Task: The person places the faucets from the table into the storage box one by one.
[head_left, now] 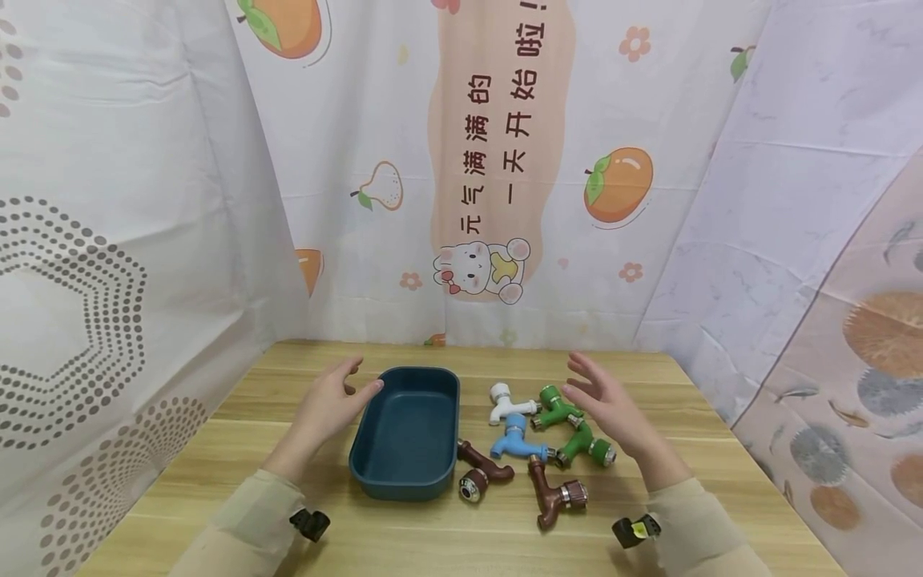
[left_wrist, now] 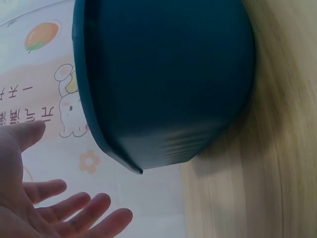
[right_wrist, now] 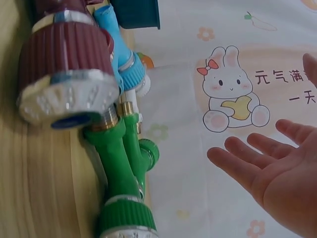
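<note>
My left hand (head_left: 332, 405), fingers relaxed and holding nothing, hovers by the upper left rim of a dark teal plastic tub (head_left: 407, 437). In the left wrist view the tub's outer wall (left_wrist: 168, 74) fills the upper middle. Over the table's right side my right hand (head_left: 609, 405) is held with loose fingers, also holding nothing. Nearest to it are two green taps (head_left: 555, 407). A blue tap (head_left: 515, 439), a white tap (head_left: 505, 403) and two dark brown taps (head_left: 551, 493) lie between it and the tub. One brown tap's ridged handle (right_wrist: 67, 54) looms large in the right wrist view.
The wooden table (head_left: 404, 537) ends at the back against a printed curtain (head_left: 375, 304). More cloth hangs at the left (head_left: 180, 240) and right sides. Each sleeve carries a small black device (head_left: 310, 525) at the wrist.
</note>
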The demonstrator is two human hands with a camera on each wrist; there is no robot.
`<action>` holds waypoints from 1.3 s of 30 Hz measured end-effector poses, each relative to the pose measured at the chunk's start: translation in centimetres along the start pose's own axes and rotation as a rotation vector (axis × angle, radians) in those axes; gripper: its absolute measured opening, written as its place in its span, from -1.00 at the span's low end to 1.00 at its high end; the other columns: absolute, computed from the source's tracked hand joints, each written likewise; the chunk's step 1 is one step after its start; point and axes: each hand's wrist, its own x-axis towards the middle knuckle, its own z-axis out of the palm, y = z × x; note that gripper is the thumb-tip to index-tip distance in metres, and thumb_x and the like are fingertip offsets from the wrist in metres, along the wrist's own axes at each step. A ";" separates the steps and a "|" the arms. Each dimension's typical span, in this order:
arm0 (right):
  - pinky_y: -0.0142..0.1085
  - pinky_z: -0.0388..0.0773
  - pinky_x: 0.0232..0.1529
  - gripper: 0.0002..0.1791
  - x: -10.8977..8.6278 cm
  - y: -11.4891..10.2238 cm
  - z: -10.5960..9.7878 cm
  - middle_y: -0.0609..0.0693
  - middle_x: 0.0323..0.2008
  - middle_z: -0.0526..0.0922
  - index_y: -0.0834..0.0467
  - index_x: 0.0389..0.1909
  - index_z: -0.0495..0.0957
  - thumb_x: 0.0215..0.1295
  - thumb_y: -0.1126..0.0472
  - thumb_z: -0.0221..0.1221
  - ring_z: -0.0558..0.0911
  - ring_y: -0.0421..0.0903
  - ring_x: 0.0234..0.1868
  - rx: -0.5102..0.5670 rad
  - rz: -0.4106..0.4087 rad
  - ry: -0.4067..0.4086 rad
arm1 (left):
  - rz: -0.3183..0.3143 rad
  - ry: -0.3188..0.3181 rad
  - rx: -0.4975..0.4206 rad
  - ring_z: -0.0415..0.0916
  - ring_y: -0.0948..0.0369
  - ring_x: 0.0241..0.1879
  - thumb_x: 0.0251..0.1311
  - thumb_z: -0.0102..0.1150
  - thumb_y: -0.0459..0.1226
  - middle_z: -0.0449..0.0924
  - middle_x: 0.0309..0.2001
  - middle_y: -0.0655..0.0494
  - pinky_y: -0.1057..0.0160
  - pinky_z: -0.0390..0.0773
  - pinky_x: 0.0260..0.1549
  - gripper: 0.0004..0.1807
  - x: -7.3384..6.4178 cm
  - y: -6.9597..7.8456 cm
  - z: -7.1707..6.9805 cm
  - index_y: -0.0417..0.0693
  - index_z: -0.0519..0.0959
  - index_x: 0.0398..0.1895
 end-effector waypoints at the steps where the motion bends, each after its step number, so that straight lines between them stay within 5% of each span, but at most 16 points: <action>1: 0.20 0.39 0.28 -0.20 0.0 0.0 0.1 0.38 0.50 0.13 0.19 0.61 0.01 0.51 0.10 0.15 0.30 0.41 0.40 0.008 0.006 0.001 | -0.006 -0.003 0.000 0.64 -0.11 -0.03 0.35 0.18 0.17 0.46 0.30 -0.27 -0.09 0.69 -0.15 -0.18 0.0 0.1 0.0 -0.17 0.34 0.48; 15: -0.01 0.62 0.10 -0.20 0.5 -0.6 1.4 0.38 0.49 0.15 0.20 0.60 0.00 0.51 0.07 0.15 0.32 0.43 0.37 0.171 0.073 -0.014 | -0.047 -0.035 -0.040 0.66 -0.14 -0.03 0.35 0.16 0.19 0.51 0.24 -0.31 -0.10 0.69 -0.12 -0.17 0.0 0.5 0.4 -0.20 0.34 0.46; 27: 0.28 0.48 0.17 -0.20 1.1 -0.9 2.9 0.39 0.47 0.18 0.21 0.58 0.04 0.50 0.06 0.17 0.31 0.42 0.38 0.269 0.128 -0.057 | -0.118 -0.085 -0.070 0.63 -0.10 0.04 0.33 0.22 0.03 0.51 0.25 -0.28 -0.01 0.70 -0.16 -0.27 -0.3 0.1 0.7 -0.22 0.38 0.42; 32: 0.25 0.52 0.14 -0.21 1.2 -1.1 3.5 0.39 0.46 0.20 0.21 0.58 0.05 0.50 0.06 0.17 0.35 0.39 0.36 0.278 0.139 -0.069 | -0.154 -0.107 -0.112 0.67 0.07 -0.29 0.31 0.24 -0.08 0.50 0.25 -0.27 0.19 0.68 -0.47 -0.33 -0.2 0.0 0.9 -0.25 0.40 0.39; 39: 0.13 0.61 0.08 -0.21 1.3 -1.3 4.3 0.38 0.45 0.24 0.19 0.57 0.09 0.47 0.05 0.20 0.39 0.37 0.33 0.268 0.161 -0.084 | -0.190 -0.120 -0.146 0.51 0.17 -0.73 0.26 0.24 -0.26 0.51 0.23 -0.29 0.20 0.63 -0.65 -0.38 -0.4 0.1 1.2 -0.30 0.41 0.37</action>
